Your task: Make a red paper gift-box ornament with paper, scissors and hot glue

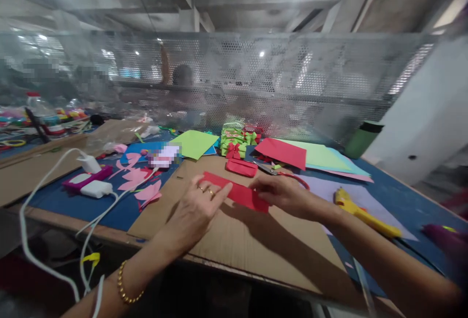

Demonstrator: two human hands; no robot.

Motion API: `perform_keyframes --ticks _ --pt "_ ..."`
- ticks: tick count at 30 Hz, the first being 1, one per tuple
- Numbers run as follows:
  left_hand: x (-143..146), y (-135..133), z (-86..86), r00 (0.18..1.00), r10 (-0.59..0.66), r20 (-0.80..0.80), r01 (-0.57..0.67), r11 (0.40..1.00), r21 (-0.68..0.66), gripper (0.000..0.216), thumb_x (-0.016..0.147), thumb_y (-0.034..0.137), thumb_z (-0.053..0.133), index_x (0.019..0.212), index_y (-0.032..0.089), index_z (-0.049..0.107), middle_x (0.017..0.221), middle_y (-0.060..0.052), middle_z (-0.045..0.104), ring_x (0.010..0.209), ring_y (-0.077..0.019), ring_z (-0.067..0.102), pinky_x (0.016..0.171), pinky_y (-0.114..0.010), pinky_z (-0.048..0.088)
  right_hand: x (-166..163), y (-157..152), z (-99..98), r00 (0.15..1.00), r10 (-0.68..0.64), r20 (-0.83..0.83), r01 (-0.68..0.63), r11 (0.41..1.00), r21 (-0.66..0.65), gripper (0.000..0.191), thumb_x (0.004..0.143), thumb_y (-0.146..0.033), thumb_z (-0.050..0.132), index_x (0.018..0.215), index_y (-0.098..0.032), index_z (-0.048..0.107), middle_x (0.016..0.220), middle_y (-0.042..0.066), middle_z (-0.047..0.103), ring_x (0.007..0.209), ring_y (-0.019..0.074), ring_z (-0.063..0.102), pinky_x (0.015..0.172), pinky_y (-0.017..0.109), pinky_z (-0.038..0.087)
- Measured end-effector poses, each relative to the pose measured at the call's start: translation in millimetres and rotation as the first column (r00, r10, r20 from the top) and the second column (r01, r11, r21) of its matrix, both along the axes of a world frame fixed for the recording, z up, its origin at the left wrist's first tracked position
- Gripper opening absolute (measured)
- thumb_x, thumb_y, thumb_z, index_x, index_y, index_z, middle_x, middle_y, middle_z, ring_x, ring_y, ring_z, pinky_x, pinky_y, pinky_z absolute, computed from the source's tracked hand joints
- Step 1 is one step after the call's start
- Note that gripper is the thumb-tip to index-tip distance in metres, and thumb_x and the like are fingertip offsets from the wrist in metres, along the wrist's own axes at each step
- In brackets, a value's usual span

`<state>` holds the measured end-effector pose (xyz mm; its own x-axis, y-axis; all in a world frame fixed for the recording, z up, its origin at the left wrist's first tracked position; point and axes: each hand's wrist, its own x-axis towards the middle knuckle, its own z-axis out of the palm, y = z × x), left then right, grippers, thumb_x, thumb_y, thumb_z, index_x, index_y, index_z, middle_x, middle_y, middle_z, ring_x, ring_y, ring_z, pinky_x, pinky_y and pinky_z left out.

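Paper (242, 193): red, above cardboard (226, 247)
Left hand (202, 200): grip pinching one end
Right hand (281, 194): pinching the other
Folding: seemingly this step; next likely needs careful alignment

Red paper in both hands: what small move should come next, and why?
Probably lay the red paper flat on the brown cardboard: the left hand and right hand grip it near opposite ends over that surface, which could steady it.
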<state>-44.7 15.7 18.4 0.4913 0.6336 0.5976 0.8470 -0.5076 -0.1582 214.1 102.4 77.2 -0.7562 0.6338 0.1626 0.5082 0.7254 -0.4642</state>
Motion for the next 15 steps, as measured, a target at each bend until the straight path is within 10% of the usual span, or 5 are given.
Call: perform_keyframes --ticks 9,15 --pt "46 -40 -9.2 0.967 -0.25 0.04 0.253 0.957 -0.145 0.05 0.093 0.033 0.061 0.139 0.014 0.05 0.13 -0.016 0.062 0.116 -0.033 0.056 0.1 -0.052 0.041 54 -59 -11.2 0.995 -0.099 0.021 0.099 0.904 -0.417 0.022 0.091 -0.027 0.055 0.105 -0.016 0.067 0.094 0.007 0.07 0.083 0.0178 0.063 0.073 0.028 0.049" --pt "62 -28 -28.2 0.981 -0.19 -0.039 0.187 0.98 -0.062 0.03 0.096 0.012 0.049 0.125 0.009 0.058 0.1 -0.011 0.07 0.09 -0.0266 0.062 0.09 -0.049 0.044 63 -57 -21.7 0.985 -0.17 0.038 0.173 0.933 -0.315 0.018 0.095 -0.028 0.052 0.101 -0.017 0.065 0.087 0.004 0.068 0.075 0.0156 0.06 0.067 0.027 0.047"
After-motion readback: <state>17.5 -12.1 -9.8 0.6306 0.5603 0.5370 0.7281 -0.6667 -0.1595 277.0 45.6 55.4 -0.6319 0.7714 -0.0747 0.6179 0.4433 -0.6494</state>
